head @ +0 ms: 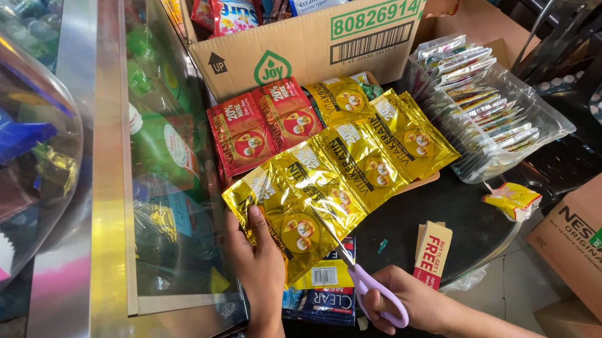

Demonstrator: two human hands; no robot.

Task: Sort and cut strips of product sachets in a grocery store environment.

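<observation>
Item: strip of gold sachets (344,180), joined edge to edge, its near end pinched flat under your left hand (259,260), fingers closed over the last packet, the rest running up and away toward the red sachets (264,126) and the cardboard box (306,41). Your right hand (413,302) is closed through the purple-handled scissors (373,291), blades just beside that pinched packet at its seam. Risk, as judged: a drifting cut could pierce a sachet, or nick your left fingertips.
</observation>
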